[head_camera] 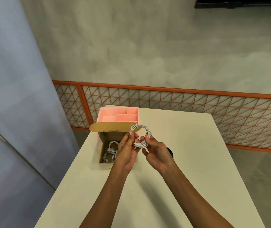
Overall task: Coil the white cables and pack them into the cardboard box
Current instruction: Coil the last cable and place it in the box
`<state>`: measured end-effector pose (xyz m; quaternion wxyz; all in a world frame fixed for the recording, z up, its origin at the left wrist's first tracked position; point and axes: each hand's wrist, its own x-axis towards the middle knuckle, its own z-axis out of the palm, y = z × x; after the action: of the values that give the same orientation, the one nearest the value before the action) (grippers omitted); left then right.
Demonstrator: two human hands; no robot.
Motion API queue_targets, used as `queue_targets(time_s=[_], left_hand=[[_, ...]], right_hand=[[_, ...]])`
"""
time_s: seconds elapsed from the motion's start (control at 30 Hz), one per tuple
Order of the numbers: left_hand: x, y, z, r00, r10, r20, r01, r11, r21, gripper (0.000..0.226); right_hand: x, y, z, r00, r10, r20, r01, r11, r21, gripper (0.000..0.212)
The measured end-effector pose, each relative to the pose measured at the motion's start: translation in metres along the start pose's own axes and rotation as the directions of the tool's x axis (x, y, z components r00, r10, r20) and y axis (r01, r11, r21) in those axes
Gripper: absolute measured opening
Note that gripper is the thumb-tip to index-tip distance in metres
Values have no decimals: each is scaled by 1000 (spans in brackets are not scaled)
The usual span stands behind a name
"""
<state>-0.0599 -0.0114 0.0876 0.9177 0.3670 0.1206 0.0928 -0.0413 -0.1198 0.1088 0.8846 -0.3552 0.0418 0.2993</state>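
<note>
Your two forearms reach out over the cream counter (88, 186), which runs away from you toward the far wall. Your left hand (128, 153) and right hand (158, 156) meet above its far half, both with fingers curled. Between them you hold a coiled white cable (148, 131), lifted clear of the counter. Your left hand pinches the coil's left side with its fingertips, and your right hand pinches the right side, where the bundled end of the coil rests against the fingers. A small dark object (171, 152) peeks out just behind your right wrist; you cannot tell what it is.

Just left of your hands, partly behind your left hand, stands the open cardboard box (104, 166), near the counter's left edge. Its flap (108, 127) is folded up and back on the far side. More coiled white cables (111, 149) lie inside on the bottom.

Touching the box's far side is a pink divided tray (108, 118). Beyond the counter runs an orange lattice railing (189, 102) along a grey wall (148, 46).
</note>
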Motion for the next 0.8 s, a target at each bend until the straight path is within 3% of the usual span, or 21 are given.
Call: queue_targets(time_s=[0.13,0.3,0.5,0.63,0.8], left_hand=[[-1,-1,1,998,39,47,-39,999,7,23],[-8,-1,-2,986,135,99,-163,912,377,20],[-6,-4,-6,977,196,77,-207,823,529,21],[-1,-14,-16,979,205,-14,-156,787,597,19],[-6,-39,-36,979,104,-177,32,774,633,14]], right_hand=[[-1,2,0,999,-31,23,31,1000,-3,13],[3,-15,-7,989,-142,28,142,925,-353,14],[5,-20,-17,979,-191,74,193,739,-645,12],[5,-18,-27,980,-196,22,152,683,-715,15],[11,-5,-51,986,-113,-121,-23,635,-772,21]])
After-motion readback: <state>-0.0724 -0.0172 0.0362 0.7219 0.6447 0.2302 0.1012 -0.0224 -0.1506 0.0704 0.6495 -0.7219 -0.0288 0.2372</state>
